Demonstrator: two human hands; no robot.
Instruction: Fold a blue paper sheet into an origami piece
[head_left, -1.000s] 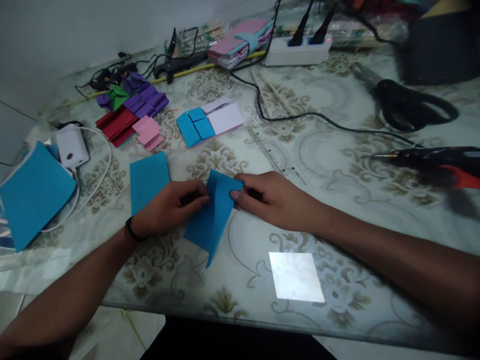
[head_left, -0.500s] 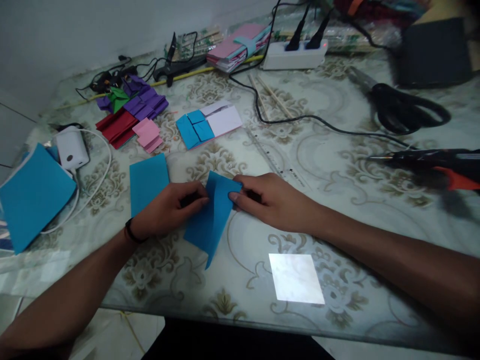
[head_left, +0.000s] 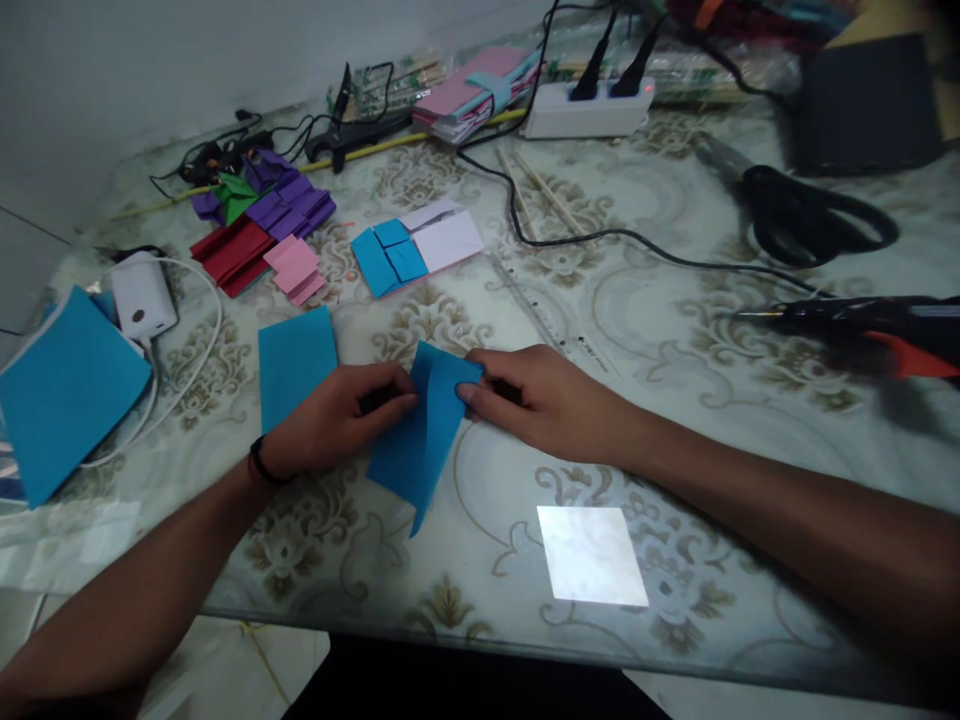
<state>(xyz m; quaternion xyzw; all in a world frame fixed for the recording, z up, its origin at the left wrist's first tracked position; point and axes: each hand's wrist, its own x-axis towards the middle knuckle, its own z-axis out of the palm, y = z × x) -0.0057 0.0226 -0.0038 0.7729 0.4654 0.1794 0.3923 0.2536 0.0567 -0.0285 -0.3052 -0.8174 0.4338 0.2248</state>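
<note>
A sheet of blue paper [head_left: 441, 415], bent along a crease, is held between my two hands above the table. My left hand [head_left: 352, 410] pinches its left side, with thumb and fingers closed. On the upper right corner, my right hand [head_left: 536, 400] grips the sheet between thumb and forefinger. Another blue paper piece [head_left: 296, 355] lies flat beside my left hand, which partly covers its lower edge. Beyond my hands rests a white card with folded blue paper [head_left: 397, 255] on its left half. A clear ruler [head_left: 536, 310] lies past my right hand.
Scissors [head_left: 810, 215] and a black glue gun [head_left: 847, 318] lie at the right. A power strip [head_left: 589, 108] with cables stands at the back. Folded purple paper [head_left: 292, 205], red paper [head_left: 232, 252], a white device [head_left: 144, 295] and a larger blue sheet [head_left: 71, 400] are at the left.
</note>
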